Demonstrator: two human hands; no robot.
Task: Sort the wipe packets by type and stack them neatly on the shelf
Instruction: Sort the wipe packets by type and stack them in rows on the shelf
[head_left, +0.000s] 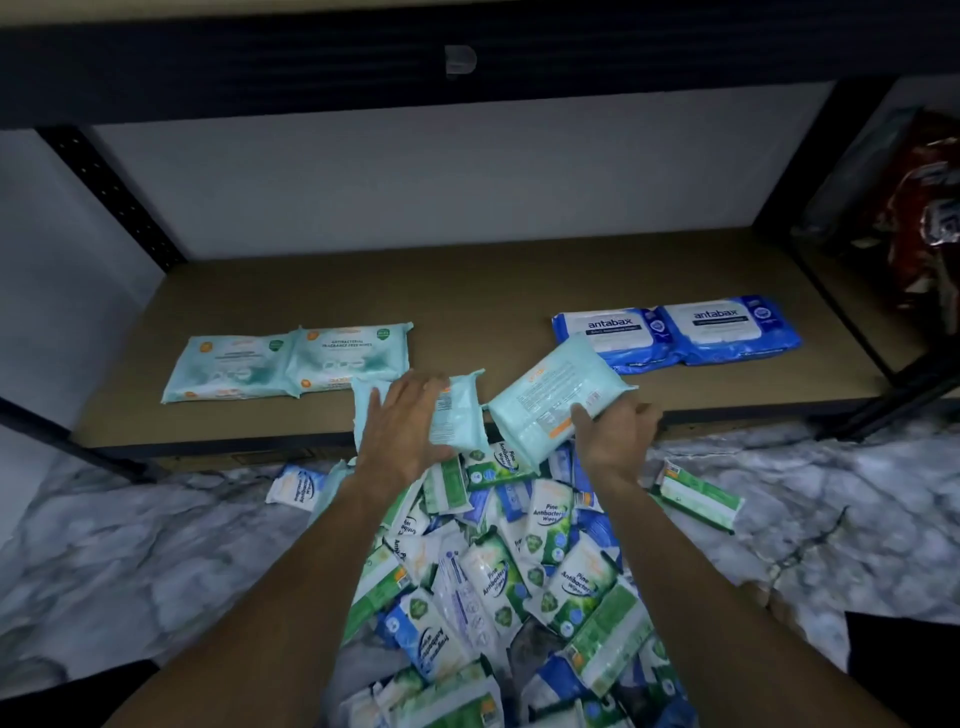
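My left hand (402, 418) holds a pale teal wipe packet (457, 415), back side up, over the front edge of the brown shelf board (467, 291). My right hand (618, 434) grips a second pale teal packet (550, 402), tilted, also back side up. Two matching teal packets (291, 361) lie side by side on the shelf's left. Two blue antabax packets (675, 332) lie side by side on its right. A big heap of mixed green, white and blue packets (509, 571) covers the floor below my arms.
The upper shelf beam (467, 57) hangs dark overhead. Black uprights (111, 197) flank the bay. Red-and-white bagged goods (919, 218) fill the neighbouring bay at right. Stray packets (698, 496) lie on the marbled floor (156, 545).
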